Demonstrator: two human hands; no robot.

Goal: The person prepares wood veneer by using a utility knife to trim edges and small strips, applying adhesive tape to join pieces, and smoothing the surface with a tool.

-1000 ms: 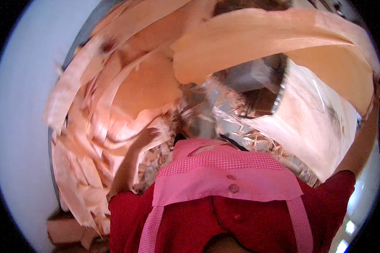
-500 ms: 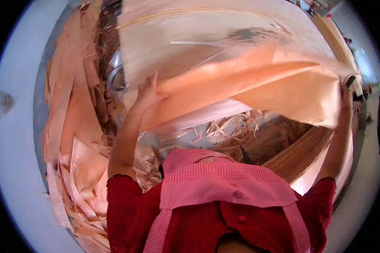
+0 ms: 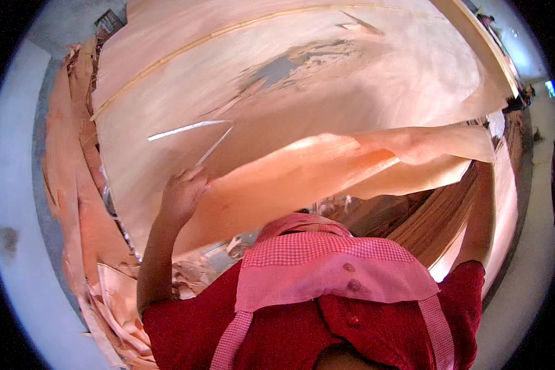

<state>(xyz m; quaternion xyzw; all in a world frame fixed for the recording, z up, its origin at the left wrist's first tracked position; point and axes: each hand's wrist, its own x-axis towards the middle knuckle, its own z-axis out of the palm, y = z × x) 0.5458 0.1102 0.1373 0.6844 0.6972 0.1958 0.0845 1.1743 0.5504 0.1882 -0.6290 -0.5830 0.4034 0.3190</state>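
Where sheet [image 3: 290, 176] hides pt. of stack [image 3: 435, 222], scraps [image 3: 120, 293] L

red short-sleeved top [image 3: 277, 327] | pink apron [image 3: 314, 280] | checked band [image 3: 327, 245] | checked straps [image 3: 232, 336] | round buttons [image 3: 354, 285] (one of them red)

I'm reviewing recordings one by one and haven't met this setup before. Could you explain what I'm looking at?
There is no machine: a person in a pink apron works bare-handed. A wide fisheye camera on their head looks down, so straight edges bend. Ahead spreads a broad pale sheet with a ragged grey patch and a thin yellowish strip across it. Nearer is a curled orange sheet. The left hand touches its left part; whether it grips is unclear. The right forearm reaches the other end, its hand hidden. More tan sheets lie at left.
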